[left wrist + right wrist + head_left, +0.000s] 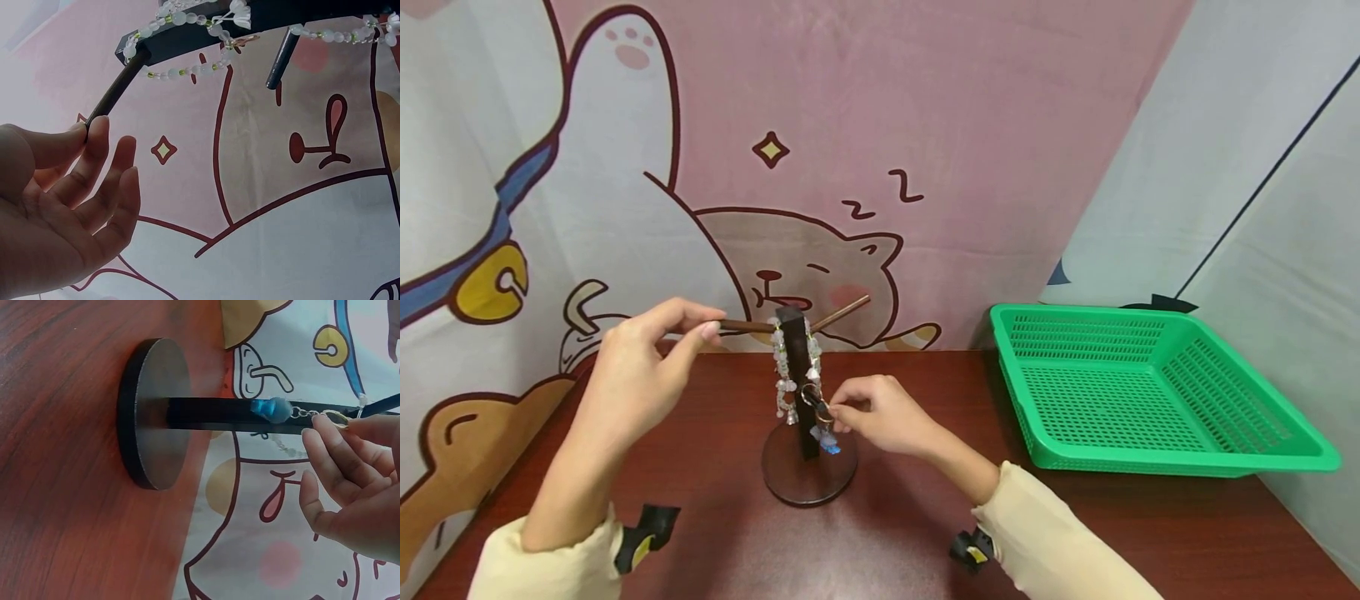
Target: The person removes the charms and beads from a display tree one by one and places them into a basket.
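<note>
A dark wooden display stand (797, 358) rises from a round base (808, 490), with pegs sticking out of its post. My left hand (643, 358) pinches the end of the left peg (747, 326) between thumb and index finger, the other fingers loosely bent. Beaded bracelets of pale beads hang either side of the post, one (781, 360) on the left and another (814, 358) on the right. My right hand (883, 417) pinches the metal ring (335, 417) of a keychain at the front of the post. Its blue charm (273, 410) dangles below on a short chain.
A green plastic basket (1150, 460) stands on the right of the reddish-brown table (715, 467). Behind the table hangs a pink cloth backdrop (985, 167) with cartoon animals. Another peg (842, 312) juts out on the stand's right side.
</note>
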### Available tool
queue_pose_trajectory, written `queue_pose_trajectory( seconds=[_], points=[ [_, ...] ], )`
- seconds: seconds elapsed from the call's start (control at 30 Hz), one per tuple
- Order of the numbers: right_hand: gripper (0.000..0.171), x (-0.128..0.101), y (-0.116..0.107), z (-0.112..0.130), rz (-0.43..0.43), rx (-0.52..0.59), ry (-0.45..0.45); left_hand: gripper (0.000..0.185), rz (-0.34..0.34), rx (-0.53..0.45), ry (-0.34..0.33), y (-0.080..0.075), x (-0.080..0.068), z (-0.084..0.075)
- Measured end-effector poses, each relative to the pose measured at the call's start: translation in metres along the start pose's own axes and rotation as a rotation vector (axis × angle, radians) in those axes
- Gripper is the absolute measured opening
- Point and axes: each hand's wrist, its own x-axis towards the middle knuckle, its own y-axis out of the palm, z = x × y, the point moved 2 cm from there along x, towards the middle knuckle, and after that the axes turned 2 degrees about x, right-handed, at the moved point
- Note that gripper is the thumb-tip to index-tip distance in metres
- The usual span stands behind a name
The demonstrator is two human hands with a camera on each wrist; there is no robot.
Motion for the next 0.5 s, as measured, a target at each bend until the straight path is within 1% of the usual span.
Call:
queue_pose_trajectory(
  seconds=[0.23, 0.5],
  points=[
    [0.01, -0.005, -0.006, 0.006, 0.009, -0.007, 0.007, 0.011, -0.004, 0.009, 0.002, 0.001, 0.0, 0.0],
    [0.009, -0.012, -0.011, 0.014, 0.001, 0.009, 0.005, 0.01, -0.009, 0.014, 0.013, 0.001, 0.0, 0.0]
  ],
)
